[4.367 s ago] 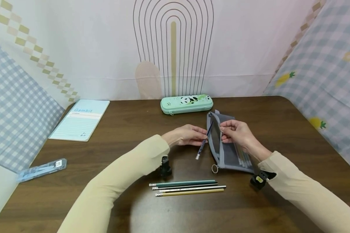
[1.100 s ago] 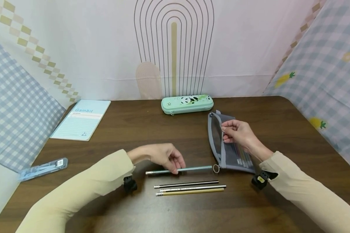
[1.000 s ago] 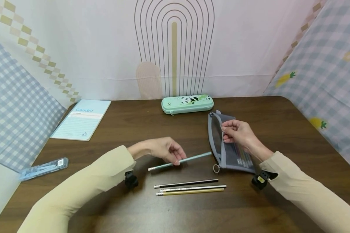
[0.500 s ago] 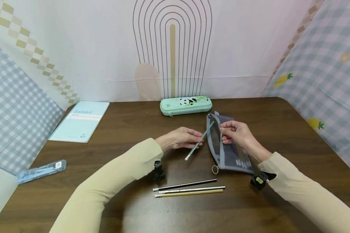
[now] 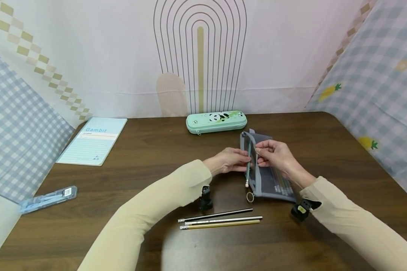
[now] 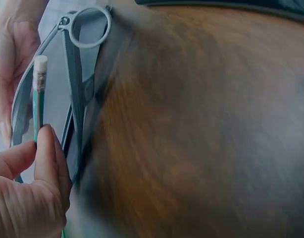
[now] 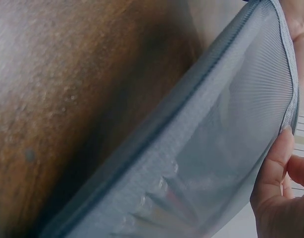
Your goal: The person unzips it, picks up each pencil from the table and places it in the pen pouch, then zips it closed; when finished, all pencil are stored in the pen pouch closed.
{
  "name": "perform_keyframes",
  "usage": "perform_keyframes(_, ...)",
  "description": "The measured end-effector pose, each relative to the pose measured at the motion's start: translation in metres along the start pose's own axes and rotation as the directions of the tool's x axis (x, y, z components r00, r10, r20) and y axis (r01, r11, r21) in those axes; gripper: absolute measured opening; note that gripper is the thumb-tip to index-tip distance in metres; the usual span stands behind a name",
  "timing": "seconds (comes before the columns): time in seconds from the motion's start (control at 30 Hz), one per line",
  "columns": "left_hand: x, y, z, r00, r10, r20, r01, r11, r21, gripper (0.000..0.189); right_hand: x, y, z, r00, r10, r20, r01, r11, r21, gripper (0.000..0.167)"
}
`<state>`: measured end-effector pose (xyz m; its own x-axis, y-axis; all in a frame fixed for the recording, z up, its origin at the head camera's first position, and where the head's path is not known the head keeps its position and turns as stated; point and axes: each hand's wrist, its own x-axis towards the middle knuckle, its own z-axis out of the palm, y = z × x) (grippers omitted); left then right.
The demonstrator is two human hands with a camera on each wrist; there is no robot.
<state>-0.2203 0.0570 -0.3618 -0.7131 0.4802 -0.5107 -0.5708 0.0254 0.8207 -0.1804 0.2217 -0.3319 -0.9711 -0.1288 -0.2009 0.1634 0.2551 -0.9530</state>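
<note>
My left hand (image 5: pixel 228 161) pinches a teal pencil (image 5: pixel 248 165) at the unzipped mouth of a grey mesh pencil pouch (image 5: pixel 269 180). The pencil's white eraser end (image 6: pixel 40 64) points toward me in the left wrist view, and its other end lies within the opening. My right hand (image 5: pixel 276 154) pinches the pouch's near-side zipper edge and holds the mouth apart. Several pencils show dimly through the mesh in the right wrist view (image 7: pixel 162 193). A round zipper-pull ring (image 5: pixel 250 197) hangs at the pouch's near corner. On the table lie a black pencil (image 5: pixel 217 215), a white one (image 5: pixel 227 220) and a gold one (image 5: pixel 224 225).
A mint panda pencil case (image 5: pixel 217 122) stands at the back, just left of the pouch. A light-blue notebook (image 5: pixel 93 141) lies at the back left, and a clear blue-tinted case (image 5: pixel 49 198) at the left edge. Cloth screens surround the table (image 5: pixel 149 143).
My left hand has picked the teal pencil up from the row, carried it rightward and turned it into line with the pouch mouth. A dark blue pencil held earlier is out of sight. My right hand stays put.
</note>
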Motion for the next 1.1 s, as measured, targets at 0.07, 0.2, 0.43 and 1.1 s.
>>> perform_keyframes(0.07, 0.001, 0.0, 0.004, 1.0, 0.009, -0.009, -0.009, 1.0, -0.001, 0.031, 0.0, 0.0, 0.0, 1.0, 0.002, -0.001, -0.002, 1.0, 0.0, 0.035)
perform_keyframes(0.2, 0.003, -0.003, 0.011, 0.999, 0.031, -0.028, -0.031, 1.0, -0.003, 0.033, 0.0, 0.0, 0.0, 1.0, 0.007, -0.004, -0.007, 1.0, 0.001, 0.034)
perform_keyframes(0.43, 0.005, -0.004, 0.019, 0.998, 0.044, -0.035, -0.044, 0.999, -0.021, 0.033, 0.0, 0.001, -0.001, 1.0, 0.008, -0.003, -0.008, 1.0, -0.008, 0.034)
perform_keyframes(1.1, -0.009, -0.009, 0.014, 0.998, 0.063, 0.03, -0.064, 0.997, 0.035, 0.039, -0.002, 0.0, -0.002, 1.0, 0.012, 0.002, -0.012, 1.0, 0.003, 0.034)
